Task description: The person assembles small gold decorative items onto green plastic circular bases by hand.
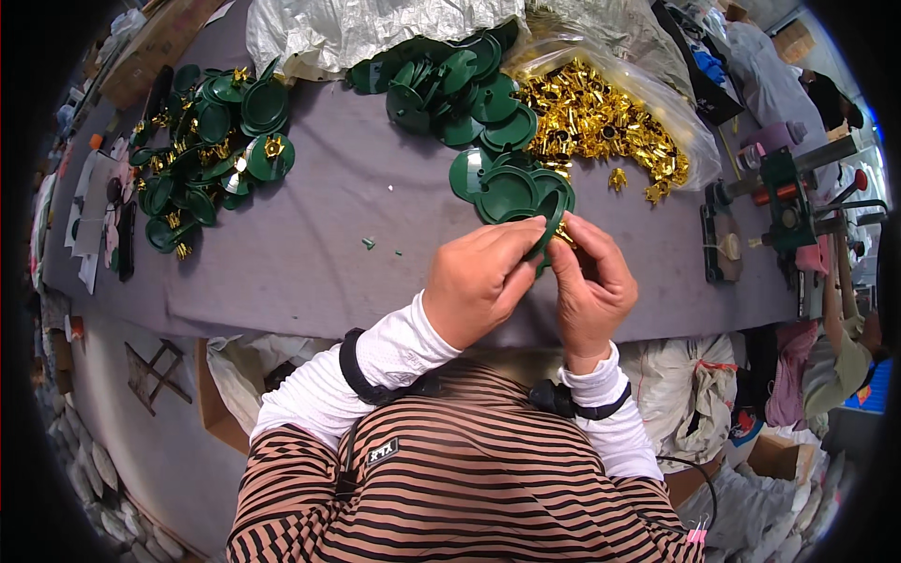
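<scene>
My left hand (481, 279) pinches a green plastic disc (552, 221) and holds it tilted on edge over the near end of the disc pile. Between the thumb and fingers of my right hand (593, 289) is a small gold metallic piece (563, 232), pressed against the disc's face; the fingertips partly hide it. Just beyond my hands lie loose green discs (508, 194), which run back into a larger heap (441, 84). Beside that heap, gold pieces (601, 117) spill from a clear plastic bag (699, 141).
At the left of the grey-covered table (328, 225) lies a pile of green discs with gold pieces fitted (211, 131). A green metal clamp-like device (784, 202) stands at the right edge. White sacks (375, 33) lie along the back. Tiny green scraps (368, 243) lie left of my hands.
</scene>
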### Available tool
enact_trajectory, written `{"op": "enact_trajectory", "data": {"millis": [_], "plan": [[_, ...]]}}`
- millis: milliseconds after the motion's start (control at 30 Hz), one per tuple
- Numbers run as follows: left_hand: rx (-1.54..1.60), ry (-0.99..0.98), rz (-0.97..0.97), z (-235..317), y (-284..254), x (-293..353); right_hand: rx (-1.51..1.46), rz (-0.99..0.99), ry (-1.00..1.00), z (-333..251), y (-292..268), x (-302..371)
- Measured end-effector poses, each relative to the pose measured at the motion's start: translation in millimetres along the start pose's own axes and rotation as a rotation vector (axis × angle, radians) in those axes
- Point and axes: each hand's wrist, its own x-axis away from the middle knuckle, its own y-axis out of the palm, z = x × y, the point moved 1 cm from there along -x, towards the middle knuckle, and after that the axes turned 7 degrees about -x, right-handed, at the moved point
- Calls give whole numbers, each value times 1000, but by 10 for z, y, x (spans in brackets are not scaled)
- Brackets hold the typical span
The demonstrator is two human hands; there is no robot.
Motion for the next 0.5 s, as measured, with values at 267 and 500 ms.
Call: {"op": "enact_trajectory", "data": {"millis": [267, 500], "plan": [[-6, -220, -111, -434, -276, 213, -216, -171, 639, 178, 83, 26], [-539, -193, 619, -1188, -1862, -572, 732, 76, -26, 901, -760, -890]]}}
